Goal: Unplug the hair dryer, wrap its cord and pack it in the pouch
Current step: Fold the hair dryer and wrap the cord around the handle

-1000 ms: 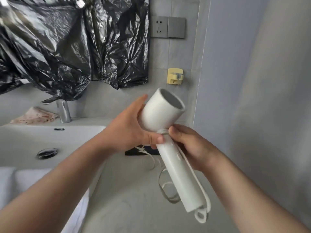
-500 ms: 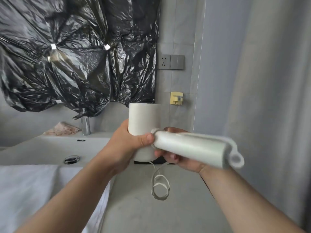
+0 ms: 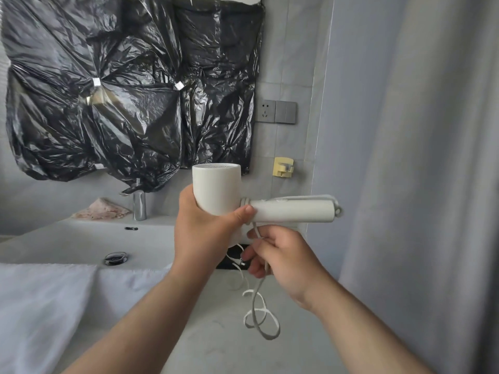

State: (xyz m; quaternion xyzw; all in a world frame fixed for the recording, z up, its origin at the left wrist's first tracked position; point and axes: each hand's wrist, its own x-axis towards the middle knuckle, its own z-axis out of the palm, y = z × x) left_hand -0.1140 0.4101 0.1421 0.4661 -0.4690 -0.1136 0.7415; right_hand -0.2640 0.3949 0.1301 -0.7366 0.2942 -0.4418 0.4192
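Observation:
The white hair dryer is held up over the counter, barrel upright and handle pointing right. My left hand grips the barrel, thumb at the handle joint. One run of white cord lies along the handle's top to a loop at its end. My right hand, just below the handle, pinches the cord, which hangs in loose coils down to the counter. A dark flat object lies behind my hands, mostly hidden. The wall socket has nothing plugged in.
A white sink basin with a chrome tap sits to the left, a white towel over its near edge. Black plastic sheeting covers the wall. A yellow hook hangs below the socket. A grey curtain fills the right.
The dryer swung from slanting down to handle level and pointing right. My right hand left the handle, dropped below it and took hold of the cord.

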